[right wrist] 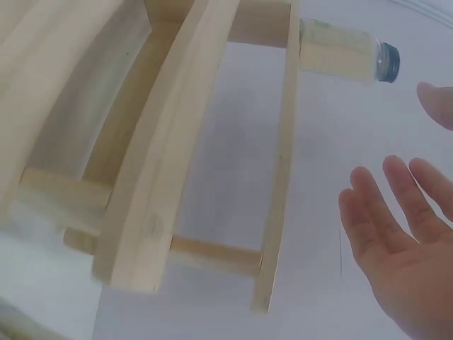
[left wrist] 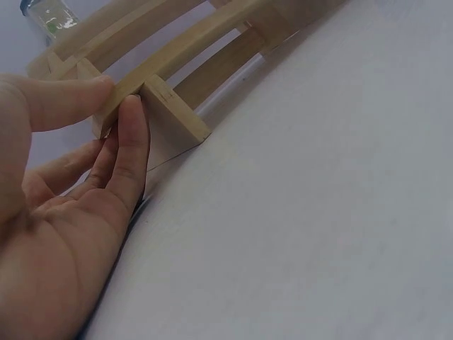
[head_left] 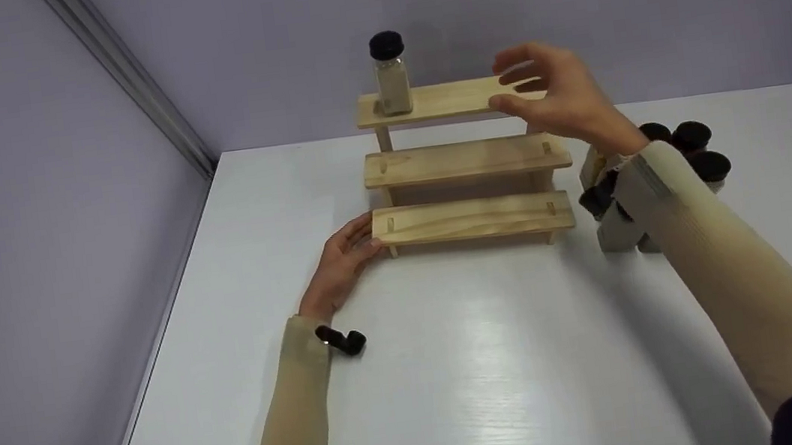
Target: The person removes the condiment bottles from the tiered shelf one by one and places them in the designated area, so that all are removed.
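Observation:
A three-tier wooden display rack [head_left: 464, 160] stands on the white table. At the left end of its top tier is a glass spice jar [head_left: 394, 87] with a black lid and pale contents, upright. My left hand [head_left: 339, 266] pinches the left end of the lowest tier, thumb above and fingers beneath, as the left wrist view shows. Near the right end of the top tier hovers my right hand [head_left: 561, 92], fingers loosely bent and spread, holding nothing. In the right wrist view its palm [right wrist: 417, 273] faces the jar across a gap.
Several black-lidded jars [head_left: 692, 136] are grouped to the right of the rack, partly hidden by my right forearm. A pale wall [head_left: 270, 56] rises behind the table, and another panel [head_left: 30, 260] runs along the left side.

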Demonstrator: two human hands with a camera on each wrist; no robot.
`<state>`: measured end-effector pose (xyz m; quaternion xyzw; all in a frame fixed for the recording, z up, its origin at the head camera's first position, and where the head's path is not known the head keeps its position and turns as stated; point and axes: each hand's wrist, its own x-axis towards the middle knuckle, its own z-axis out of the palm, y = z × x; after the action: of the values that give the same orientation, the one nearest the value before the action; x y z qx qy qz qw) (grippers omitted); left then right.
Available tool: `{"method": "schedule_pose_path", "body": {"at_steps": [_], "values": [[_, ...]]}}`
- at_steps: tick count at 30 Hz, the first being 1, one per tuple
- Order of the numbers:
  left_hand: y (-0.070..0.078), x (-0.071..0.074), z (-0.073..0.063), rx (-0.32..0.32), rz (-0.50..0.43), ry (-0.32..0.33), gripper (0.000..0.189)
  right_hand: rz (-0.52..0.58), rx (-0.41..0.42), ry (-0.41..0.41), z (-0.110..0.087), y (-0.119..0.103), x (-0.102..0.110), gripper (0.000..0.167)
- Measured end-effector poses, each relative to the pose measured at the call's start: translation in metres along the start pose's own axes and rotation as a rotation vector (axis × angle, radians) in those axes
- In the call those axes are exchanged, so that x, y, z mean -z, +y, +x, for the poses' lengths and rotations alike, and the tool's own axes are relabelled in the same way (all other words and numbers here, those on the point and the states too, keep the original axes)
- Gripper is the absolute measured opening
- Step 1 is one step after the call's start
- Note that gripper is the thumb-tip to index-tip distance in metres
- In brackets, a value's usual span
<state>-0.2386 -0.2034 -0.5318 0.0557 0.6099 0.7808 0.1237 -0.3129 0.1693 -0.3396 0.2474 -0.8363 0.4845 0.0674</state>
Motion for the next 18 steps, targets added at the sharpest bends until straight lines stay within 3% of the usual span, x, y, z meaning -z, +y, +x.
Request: {"method": "schedule_pose_path", "body": {"at_steps": [6, 10, 18], "values": [[0.0, -0.002, 0.001, -0.001, 0.006, -0.008, 0.061, 0.081, -0.023, -0.004, 0.025, -0.009, -0.022, 0.054], [-0.001, -0.002, -0.002, 0.01, 0.006, -0.013, 0.064, 0.165, -0.085, -0.002, 0.039, -0.016, -0.04, 0.059], [0.002, 0.004, -0.008, -0.006, 0.007, 0.002, 0.063, 0.165, -0.142, -0.011, 0.065, -0.027, -0.074, 0.068]]}}
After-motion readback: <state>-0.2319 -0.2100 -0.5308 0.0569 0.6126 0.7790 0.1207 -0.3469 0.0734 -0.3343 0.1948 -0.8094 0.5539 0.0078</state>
